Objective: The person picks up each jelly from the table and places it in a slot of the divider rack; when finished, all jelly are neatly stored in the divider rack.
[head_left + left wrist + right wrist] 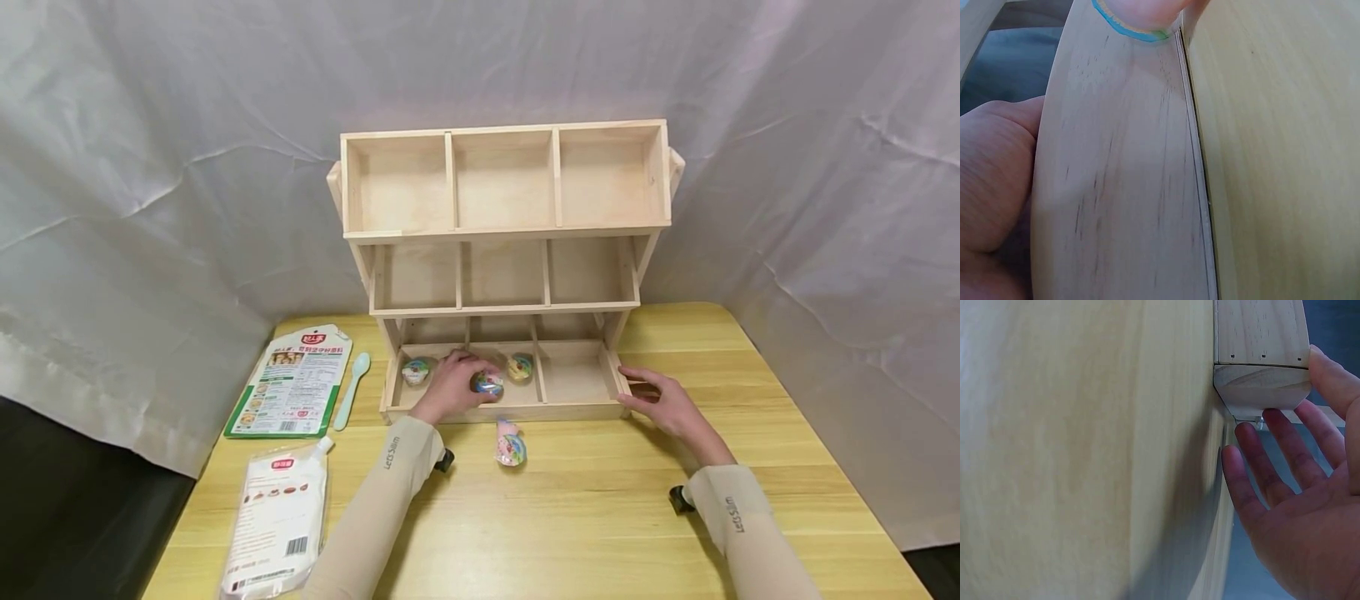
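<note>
In the head view, a cup [489,384] is being pinched by the left hand [453,383] at the middle part of the bottom tray [547,412]. A yellow cup [520,368] is sitting just beside it. A pink cup [511,446] is lying on the table [600,500]. The right hand [670,404] is being held wide at the tray's right end.

In the left wrist view, a blue rim [1124,29] is being pressed by a fingertip [1144,11]; the other fingers cannot be seen.

In the right wrist view, wood [1263,331] is being touched, it seems, by the thumb, with loose fingers.

The cup is looking light, smooth and maybe slippery. Its top may be thin, so its sides should be held gently.
</note>
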Motion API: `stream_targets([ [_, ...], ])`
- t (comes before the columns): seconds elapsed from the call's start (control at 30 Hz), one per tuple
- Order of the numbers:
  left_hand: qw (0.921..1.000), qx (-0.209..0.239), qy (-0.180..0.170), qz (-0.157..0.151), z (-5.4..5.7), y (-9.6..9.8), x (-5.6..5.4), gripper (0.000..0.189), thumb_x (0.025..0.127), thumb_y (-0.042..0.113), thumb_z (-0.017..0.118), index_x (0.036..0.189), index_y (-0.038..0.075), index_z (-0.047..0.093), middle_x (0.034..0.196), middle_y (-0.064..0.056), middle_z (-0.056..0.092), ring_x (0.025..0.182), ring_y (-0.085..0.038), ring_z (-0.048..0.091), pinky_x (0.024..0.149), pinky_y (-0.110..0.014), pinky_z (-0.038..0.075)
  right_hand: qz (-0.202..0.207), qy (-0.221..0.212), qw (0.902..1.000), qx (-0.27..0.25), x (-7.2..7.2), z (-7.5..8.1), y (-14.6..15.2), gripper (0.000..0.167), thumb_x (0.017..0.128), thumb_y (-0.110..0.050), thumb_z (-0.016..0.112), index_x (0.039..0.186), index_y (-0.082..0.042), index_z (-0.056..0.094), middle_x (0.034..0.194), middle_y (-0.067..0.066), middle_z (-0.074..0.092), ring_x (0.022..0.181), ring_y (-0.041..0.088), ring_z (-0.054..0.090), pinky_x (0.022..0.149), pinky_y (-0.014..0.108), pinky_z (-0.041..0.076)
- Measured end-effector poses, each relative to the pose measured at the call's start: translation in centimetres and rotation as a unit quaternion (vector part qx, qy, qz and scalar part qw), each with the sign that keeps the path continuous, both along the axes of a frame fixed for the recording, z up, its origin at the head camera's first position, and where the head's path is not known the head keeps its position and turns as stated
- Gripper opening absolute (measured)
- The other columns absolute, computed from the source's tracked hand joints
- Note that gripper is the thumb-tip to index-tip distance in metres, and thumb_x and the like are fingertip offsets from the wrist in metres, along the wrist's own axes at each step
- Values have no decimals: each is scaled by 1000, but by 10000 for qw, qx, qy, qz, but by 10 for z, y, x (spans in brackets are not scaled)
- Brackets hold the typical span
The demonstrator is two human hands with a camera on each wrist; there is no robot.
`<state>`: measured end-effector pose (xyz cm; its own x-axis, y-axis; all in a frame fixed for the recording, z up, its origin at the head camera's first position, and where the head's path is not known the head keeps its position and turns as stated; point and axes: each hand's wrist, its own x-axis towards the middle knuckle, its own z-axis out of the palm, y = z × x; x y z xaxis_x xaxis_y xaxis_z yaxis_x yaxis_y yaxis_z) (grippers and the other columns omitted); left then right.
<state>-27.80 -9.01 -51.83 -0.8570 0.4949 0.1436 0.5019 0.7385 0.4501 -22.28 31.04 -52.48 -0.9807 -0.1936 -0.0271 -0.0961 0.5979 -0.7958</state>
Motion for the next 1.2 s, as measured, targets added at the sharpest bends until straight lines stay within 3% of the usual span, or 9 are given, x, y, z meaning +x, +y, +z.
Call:
stream_targets([
  [0.37,9997,49,196,-115,2,0,1,49,86,38,85,129,20,72,136,-6,69,136,-38,51,115,-66,38,-24,-4,10000,-67,0,0,-1,63,101,-31,70,154,-6,47,151,30,49,131,50,56,103,58,55],
  [0.6,9988,445,-71,-187,8,-5,7,51,91,36,80,137,18,66,146,-5,63,147,-44,42,122,-69,25,-32,-27,10000,-36,0,0,-2,64,101,-32,69,155,-6,47,152,31,49,132,50,56,103,58,54],
  [0.9,9944,956,161,427,21,-32,22,45,97,26,74,139,15,64,144,-10,62,139,-40,50,119,-67,33,-35,-67,10000,-9,-1,0,-1,64,101,-32,69,156,-7,46,154,30,47,133,51,54,105,60,52],
  [1.2,9825,1553,280,995,20,-75,36,45,97,23,75,140,17,63,143,-9,62,137,-36,51,118,-62,35,-41,-86,10000,31,0,0,-1,65,101,-35,69,156,-7,46,156,30,44,135,51,52,107,62,50],
])
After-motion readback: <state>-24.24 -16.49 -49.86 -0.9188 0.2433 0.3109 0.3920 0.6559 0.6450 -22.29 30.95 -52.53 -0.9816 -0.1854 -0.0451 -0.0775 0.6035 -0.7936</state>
